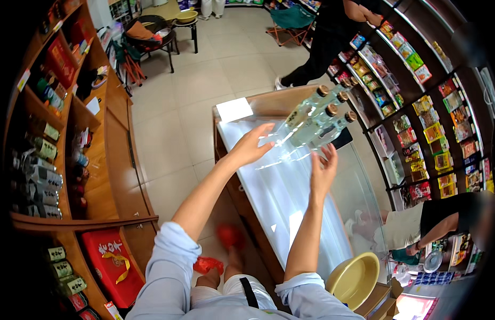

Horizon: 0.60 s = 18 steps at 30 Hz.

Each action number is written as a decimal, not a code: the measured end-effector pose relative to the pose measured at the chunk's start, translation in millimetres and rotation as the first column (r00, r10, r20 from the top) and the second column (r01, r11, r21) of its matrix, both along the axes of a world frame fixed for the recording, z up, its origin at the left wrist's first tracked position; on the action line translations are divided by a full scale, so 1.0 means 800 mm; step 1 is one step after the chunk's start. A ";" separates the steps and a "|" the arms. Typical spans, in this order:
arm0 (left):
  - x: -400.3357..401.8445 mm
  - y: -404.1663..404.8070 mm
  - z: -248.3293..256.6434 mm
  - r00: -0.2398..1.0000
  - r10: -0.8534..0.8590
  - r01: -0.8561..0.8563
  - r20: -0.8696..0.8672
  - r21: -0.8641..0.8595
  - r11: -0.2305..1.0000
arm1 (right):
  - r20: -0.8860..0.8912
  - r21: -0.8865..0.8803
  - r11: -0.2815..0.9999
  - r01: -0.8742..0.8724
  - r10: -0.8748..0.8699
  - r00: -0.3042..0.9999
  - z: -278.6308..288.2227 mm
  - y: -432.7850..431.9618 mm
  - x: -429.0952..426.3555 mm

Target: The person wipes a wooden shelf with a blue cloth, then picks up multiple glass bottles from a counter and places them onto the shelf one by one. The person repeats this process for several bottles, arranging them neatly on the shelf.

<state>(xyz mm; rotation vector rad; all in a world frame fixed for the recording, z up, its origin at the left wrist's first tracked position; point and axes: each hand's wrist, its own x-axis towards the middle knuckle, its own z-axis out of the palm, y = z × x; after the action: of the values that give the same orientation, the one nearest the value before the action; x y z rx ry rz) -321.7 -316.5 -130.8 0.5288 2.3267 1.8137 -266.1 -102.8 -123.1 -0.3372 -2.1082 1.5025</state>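
Note:
A cluster of several clear glass bottles (311,124) with brown caps stands at the far end of a glass-topped display counter (267,192). Shiny clear material, perhaps plastic wrap (285,154), shows around their lower parts. My left hand (253,145) is beside the bottles on their left, thumb and fingers spread. On the near right side, my right hand (324,170) is raised with its fingers loosely curled and apart, close to the nearest bottle. Whether either hand touches the clear material cannot be told. Neither hand holds a bottle.
A yellow plastic basin (355,280) sits at the counter's near right end. White paper (234,109) lies at the far left corner. Wooden shelves (119,132) with bottles line the left; snack racks (427,132) stand right. One person (327,44) is beyond the counter, another (435,222) right.

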 end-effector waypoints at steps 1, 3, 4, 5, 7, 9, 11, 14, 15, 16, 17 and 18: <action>-0.022 0.017 -0.008 0.997 -0.028 0.023 -0.067 -0.077 0.997 | 0.060 0.034 0.998 -0.056 0.054 0.997 0.005 -0.005 -0.009; -0.073 0.047 -0.027 0.992 -0.066 0.064 -0.104 -0.020 0.998 | 0.019 0.182 0.983 -0.029 0.026 0.999 -0.010 -0.016 -0.035; -0.094 0.059 -0.031 0.989 -0.090 0.091 -0.120 0.006 0.996 | 0.023 0.203 0.979 0.012 -0.017 1.000 -0.018 -0.020 -0.042; -0.114 0.069 -0.035 0.984 -0.122 0.125 -0.133 0.016 0.992 | 0.026 0.225 0.973 0.050 -0.058 0.998 -0.024 -0.024 -0.050; -0.145 0.081 -0.039 0.972 -0.178 0.185 -0.152 0.034 0.982 | 0.040 0.230 0.963 0.144 -0.157 0.987 -0.035 -0.043 -0.063; -0.164 0.088 -0.025 0.965 -0.254 0.259 -0.072 0.073 0.963 | 0.071 0.200 0.942 0.271 -0.290 0.954 -0.043 -0.064 -0.075; -0.170 0.092 -0.011 0.941 -0.337 0.339 -0.041 0.074 0.938 | 0.069 0.205 0.910 0.360 -0.380 0.922 -0.043 -0.069 -0.083; -0.178 0.087 -0.003 0.911 -0.412 0.404 0.021 0.155 0.901 | 0.034 0.307 0.845 0.437 -0.469 0.883 -0.049 -0.076 -0.095; -0.180 0.087 -0.001 0.912 -0.409 0.401 0.031 0.148 0.904 | 0.015 0.356 0.815 0.457 -0.494 0.869 -0.051 -0.076 -0.097; -0.183 0.087 0.002 0.913 -0.406 0.397 0.042 0.140 0.907 | -0.005 0.403 0.782 0.476 -0.518 0.855 -0.053 -0.076 -0.099; -0.184 0.087 0.003 0.913 -0.404 0.394 0.053 0.132 0.909 | -0.021 0.399 0.779 0.483 -0.519 0.855 -0.054 -0.076 -0.099; -0.185 0.087 0.005 0.914 -0.401 0.390 0.061 0.141 0.910 | -0.038 0.395 0.777 0.490 -0.519 0.854 -0.054 -0.075 -0.100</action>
<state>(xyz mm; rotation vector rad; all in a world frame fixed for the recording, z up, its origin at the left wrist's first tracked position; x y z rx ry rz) -469.4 -246.6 -127.0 0.8495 1.8823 1.7496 -346.4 -163.0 -166.6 -0.7463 -2.0839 0.7443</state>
